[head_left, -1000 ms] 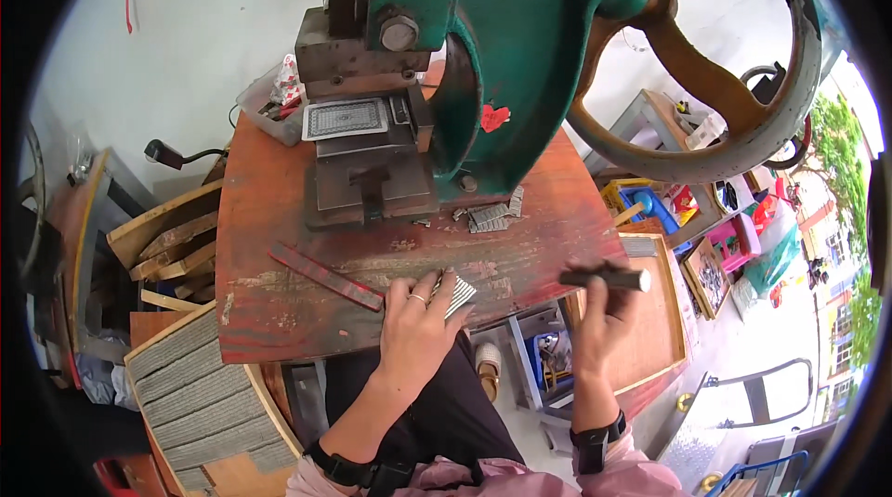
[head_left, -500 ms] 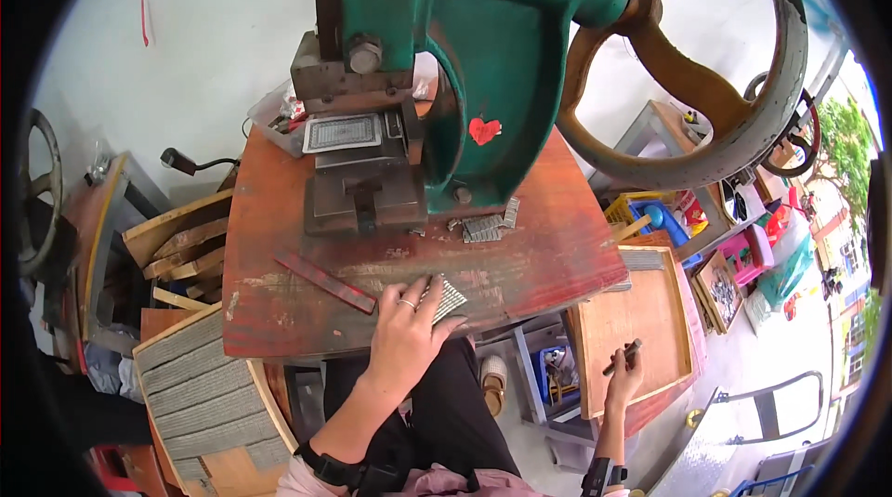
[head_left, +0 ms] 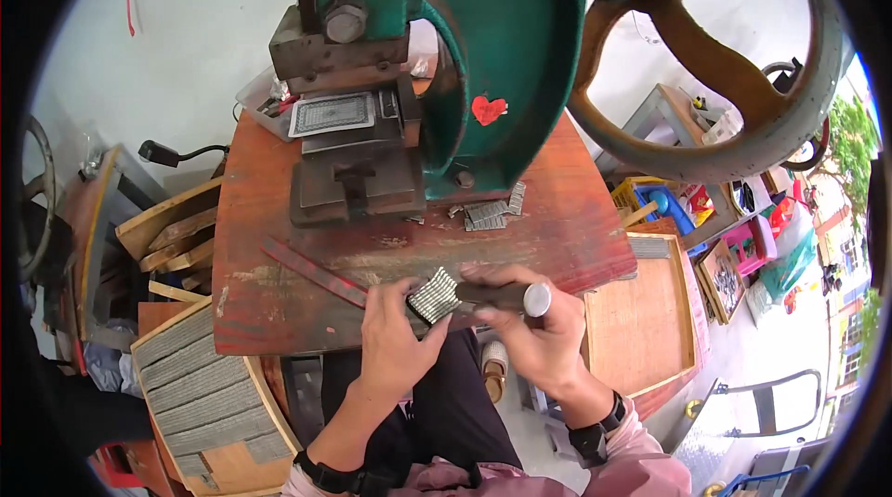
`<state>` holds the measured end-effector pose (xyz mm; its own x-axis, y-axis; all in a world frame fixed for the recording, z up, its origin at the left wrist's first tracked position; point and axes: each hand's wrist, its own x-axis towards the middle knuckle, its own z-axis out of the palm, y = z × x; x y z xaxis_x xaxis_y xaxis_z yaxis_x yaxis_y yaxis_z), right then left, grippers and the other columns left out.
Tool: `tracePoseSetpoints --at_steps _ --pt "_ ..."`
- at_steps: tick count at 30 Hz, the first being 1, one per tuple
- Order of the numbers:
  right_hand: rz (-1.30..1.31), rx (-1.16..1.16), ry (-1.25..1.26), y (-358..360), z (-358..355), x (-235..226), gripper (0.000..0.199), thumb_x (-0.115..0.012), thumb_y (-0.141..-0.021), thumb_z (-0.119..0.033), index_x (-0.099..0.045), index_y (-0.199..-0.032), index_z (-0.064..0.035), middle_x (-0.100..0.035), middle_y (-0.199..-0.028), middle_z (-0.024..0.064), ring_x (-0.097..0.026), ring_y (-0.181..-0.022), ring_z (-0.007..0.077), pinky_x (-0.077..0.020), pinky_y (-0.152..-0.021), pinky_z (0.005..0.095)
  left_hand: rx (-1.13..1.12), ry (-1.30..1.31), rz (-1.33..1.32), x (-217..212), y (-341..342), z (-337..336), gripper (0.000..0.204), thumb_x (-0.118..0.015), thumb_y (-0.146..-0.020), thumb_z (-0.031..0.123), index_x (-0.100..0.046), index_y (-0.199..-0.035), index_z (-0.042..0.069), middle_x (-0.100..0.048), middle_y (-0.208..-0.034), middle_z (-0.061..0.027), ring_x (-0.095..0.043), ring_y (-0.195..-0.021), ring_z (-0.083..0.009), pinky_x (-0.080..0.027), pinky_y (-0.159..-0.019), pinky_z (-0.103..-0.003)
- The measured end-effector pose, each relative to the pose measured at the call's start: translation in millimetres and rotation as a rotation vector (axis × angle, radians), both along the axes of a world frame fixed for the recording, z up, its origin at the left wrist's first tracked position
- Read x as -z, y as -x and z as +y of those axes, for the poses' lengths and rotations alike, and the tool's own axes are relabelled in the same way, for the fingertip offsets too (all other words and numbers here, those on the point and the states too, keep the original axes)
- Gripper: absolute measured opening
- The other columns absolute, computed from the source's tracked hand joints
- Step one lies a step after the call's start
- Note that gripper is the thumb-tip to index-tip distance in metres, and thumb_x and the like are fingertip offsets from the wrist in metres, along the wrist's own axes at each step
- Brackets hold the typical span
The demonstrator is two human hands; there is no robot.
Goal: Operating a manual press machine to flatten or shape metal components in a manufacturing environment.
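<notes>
My left hand (head_left: 398,328) grips a block of small ridged silvery metal pieces (head_left: 434,296) above the front edge of the wooden bench (head_left: 279,311). Closed around a dark cylindrical rod with a pale round end (head_left: 502,296), my right hand (head_left: 548,334) is beside it. The rod's far tip lies close to the block; I cannot tell whether they touch. A flat dark-red bar (head_left: 316,271) lies left of my left hand. Behind both hands stands a green hand press (head_left: 502,60), with a patterned card (head_left: 333,113) on its bed. Several small metal strips (head_left: 488,214) lie near its base.
The press's large handwheel (head_left: 688,163) juts out at upper right. A wooden tray of grey metal strips (head_left: 200,376) is at lower left, and another shallow wooden tray (head_left: 641,320) at right. A blue-and-yellow basket (head_left: 669,204) and a hand cart (head_left: 743,413) stand farther right.
My right hand has come from over the right-hand tray to the bench front, bringing the dark rod beside my left hand. My left hand has lifted the metal block and tilted it.
</notes>
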<state>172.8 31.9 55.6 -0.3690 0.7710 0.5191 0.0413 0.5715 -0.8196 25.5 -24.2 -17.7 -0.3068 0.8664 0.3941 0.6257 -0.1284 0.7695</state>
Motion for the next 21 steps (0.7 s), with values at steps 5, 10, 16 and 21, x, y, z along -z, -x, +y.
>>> tracePoseSetpoints --at_steps 5,10,16,21 --pt "-0.151 0.035 0.053 18.8 4.7 13.8 0.025 -0.070 -0.078 -0.001 -0.063 -0.101 -0.0003 -0.068 -0.091 0.0125 -0.067 -0.077 0.0196 -0.0523 -0.069 0.0275 0.009 -0.059 0.055 2.0 0.8 1.9 0.051 -0.077 -0.065 0.007 -0.049 -0.107 -0.001 -0.053 -0.095 -0.0176 -0.055 -0.083 -0.0341 -0.046 -0.071 -0.041" --pt "-0.023 0.054 0.030 18.5 9.3 6.7 0.024 -0.070 -0.079 -0.001 -0.062 -0.101 0.0005 -0.067 -0.090 0.0128 -0.067 -0.075 0.0180 -0.0540 -0.067 0.0278 0.038 -0.137 0.071 3.4 3.4 4.9 0.051 -0.078 -0.063 0.006 -0.049 -0.104 -0.002 -0.056 -0.091 -0.0169 -0.055 -0.083 -0.0347 -0.046 -0.071 -0.041" --pt "-0.253 0.030 0.100 20.9 7.3 19.7 0.023 -0.068 -0.080 0.000 -0.061 -0.102 0.0007 -0.067 -0.093 0.0128 -0.068 -0.078 0.0179 -0.0546 -0.066 0.0283 0.031 -0.127 0.050 0.1 3.4 5.0 0.049 -0.077 -0.062 0.004 -0.049 -0.102 -0.002 -0.057 -0.092 -0.0169 -0.055 -0.084 -0.0349 -0.047 -0.071 -0.041" --pt "-0.036 0.030 -0.006 24.6 4.1 -1.1 0.024 -0.069 -0.079 0.000 -0.061 -0.101 0.0004 -0.067 -0.092 0.0125 -0.067 -0.073 0.0180 -0.0541 -0.064 0.0286 0.026 -0.142 0.057 3.0 4.7 5.2 0.049 -0.077 -0.062 0.004 -0.049 -0.101 -0.002 -0.057 -0.091 -0.0172 -0.055 -0.085 -0.0357 -0.047 -0.071 -0.042"
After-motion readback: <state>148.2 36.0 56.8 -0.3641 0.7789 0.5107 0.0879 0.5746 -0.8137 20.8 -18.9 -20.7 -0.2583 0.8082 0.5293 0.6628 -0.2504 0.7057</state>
